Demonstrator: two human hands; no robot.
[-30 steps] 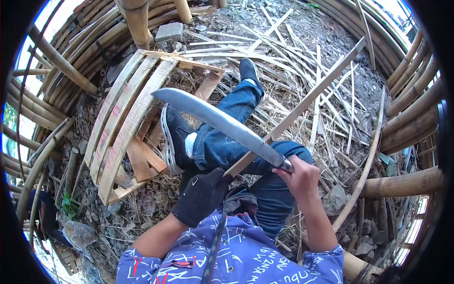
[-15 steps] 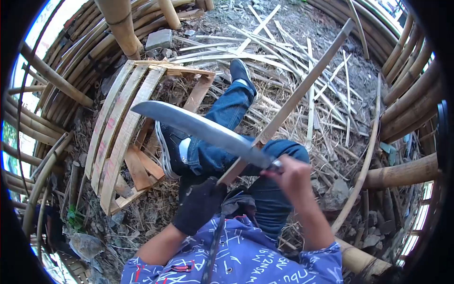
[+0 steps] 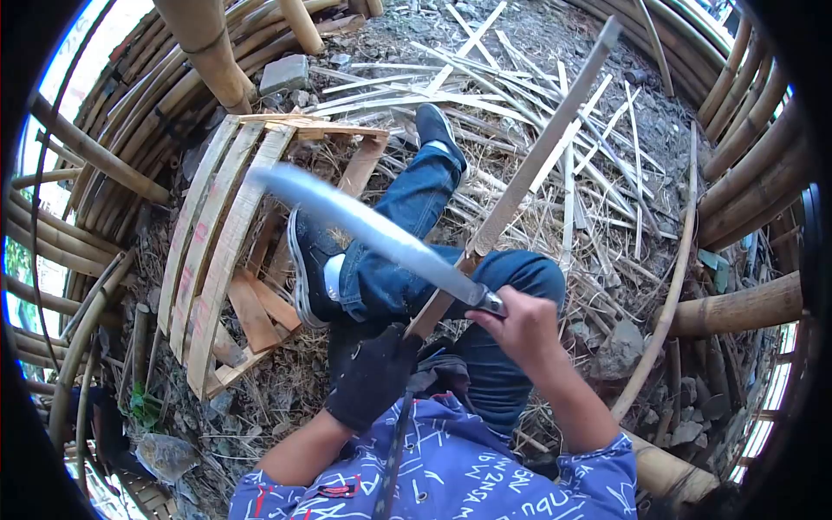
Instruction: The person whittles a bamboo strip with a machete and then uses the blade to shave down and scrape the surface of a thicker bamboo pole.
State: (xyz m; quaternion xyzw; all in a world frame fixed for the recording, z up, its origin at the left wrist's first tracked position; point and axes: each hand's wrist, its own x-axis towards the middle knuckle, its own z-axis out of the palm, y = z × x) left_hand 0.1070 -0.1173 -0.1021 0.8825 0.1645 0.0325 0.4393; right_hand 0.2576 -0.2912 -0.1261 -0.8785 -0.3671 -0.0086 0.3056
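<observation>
My left hand [image 3: 374,374], in a black glove, is closed around the near end of a long bamboo strip [image 3: 530,173]. From there the strip slants up and away to the right, passing over my bent knee. In my bare right hand [image 3: 524,329] is the handle of a large machete [image 3: 374,236], its broad blade pointing to the upper left and smeared by motion. Close to the handle, the blade crosses over the strip. My legs in blue jeans [image 3: 414,208] lie underneath both.
A slatted wooden pallet piece [image 3: 227,225] stands left of my shoe. Many thin split strips [image 3: 568,199] litter the ground ahead. Bamboo poles [image 3: 737,308] surround the spot on both sides. A stone block [image 3: 284,74] sits at the upper left, rocks [image 3: 617,351] at the right.
The machete's tip has risen slightly and its handle has shifted a little left. The strip's far end has swung left and up. Both hands keep their hold.
</observation>
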